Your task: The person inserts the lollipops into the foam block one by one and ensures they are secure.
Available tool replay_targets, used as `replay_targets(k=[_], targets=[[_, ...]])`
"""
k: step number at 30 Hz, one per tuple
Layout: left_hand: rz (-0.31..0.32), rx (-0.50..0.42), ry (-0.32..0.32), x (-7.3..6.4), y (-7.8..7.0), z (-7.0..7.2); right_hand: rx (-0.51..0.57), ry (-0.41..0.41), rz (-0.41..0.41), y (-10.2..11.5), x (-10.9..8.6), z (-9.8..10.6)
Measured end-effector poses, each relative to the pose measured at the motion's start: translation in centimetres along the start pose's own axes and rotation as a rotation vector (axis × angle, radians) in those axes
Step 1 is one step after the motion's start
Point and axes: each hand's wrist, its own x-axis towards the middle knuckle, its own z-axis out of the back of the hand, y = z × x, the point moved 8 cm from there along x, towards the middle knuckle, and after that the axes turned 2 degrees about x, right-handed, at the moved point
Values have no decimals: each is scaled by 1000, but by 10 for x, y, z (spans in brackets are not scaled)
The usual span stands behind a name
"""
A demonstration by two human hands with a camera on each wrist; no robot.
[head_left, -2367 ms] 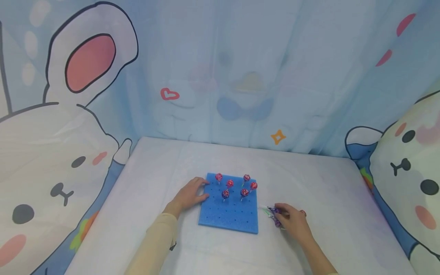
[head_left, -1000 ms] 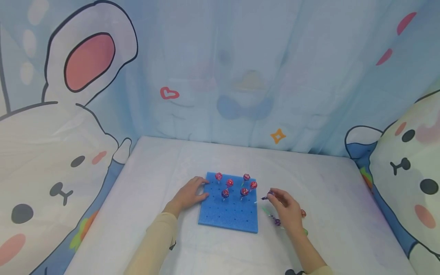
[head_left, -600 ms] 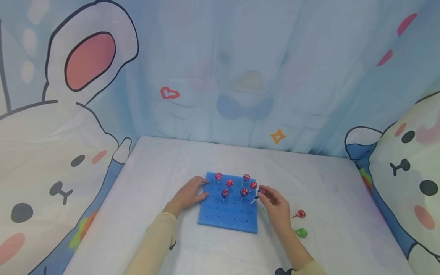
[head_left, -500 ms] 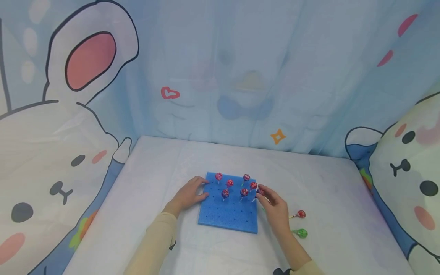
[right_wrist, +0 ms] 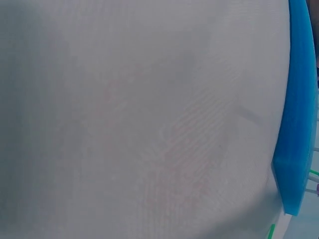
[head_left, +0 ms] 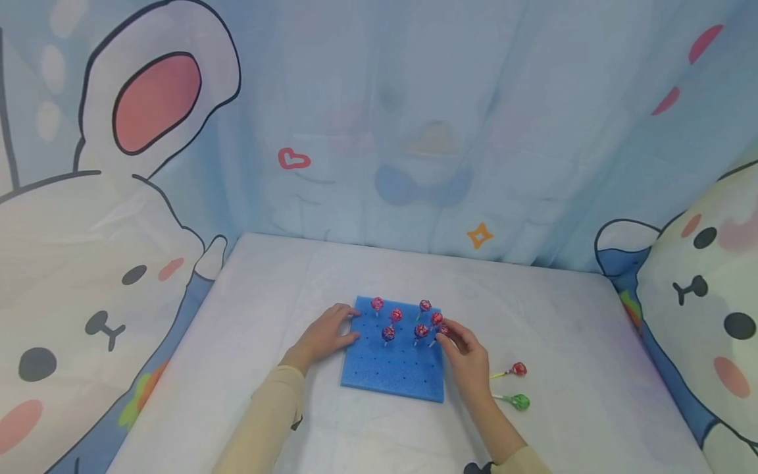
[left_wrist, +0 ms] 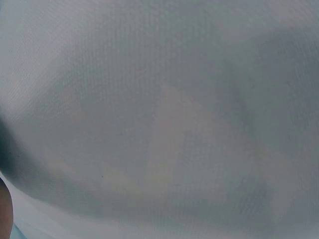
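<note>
In the head view, a blue foam board (head_left: 391, 378) dotted with small holes lies on the table. Several wrapped lollipops, such as a red one (head_left: 377, 303) and a purple one (head_left: 387, 334), stand in its back half. My left hand (head_left: 322, 337) touches the board's left edge, fingers extended. Above the right edge, my right hand (head_left: 470, 361) pinches a lollipop (head_left: 443, 330) by its head. That stick slants down to the board; whether it is in a hole I cannot tell. The right wrist view catches only the board's side (right_wrist: 296, 114).
Right of my right hand, a red lollipop (head_left: 518, 368) and a green lollipop (head_left: 520, 402) lie on the white-covered table (head_left: 284, 283). A green stick (right_wrist: 271, 232) shows near the board in the right wrist view. A printed curtain (head_left: 355, 99) hangs behind.
My right hand has lifted a lollipop from the loose ones and carried it left over the board's right edge. More of the red and green lollipops shows. My left hand stays put.
</note>
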Motion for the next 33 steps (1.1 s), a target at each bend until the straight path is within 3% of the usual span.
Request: replay_targets(k=[9,13,19,33], targets=[[-7,-6,-4,0,-1,1,-43,-24,36,-2,0,-2],[-8,-15,-3,-1,-3,2,-67,-23,-19,-9,-1,-3],[-2,-16,1,-1,-3,2,30,-7,-140,-15,-4,-8],[1,-8,7,-1,-3,1,14,-15,-183,-21,0,-11]])
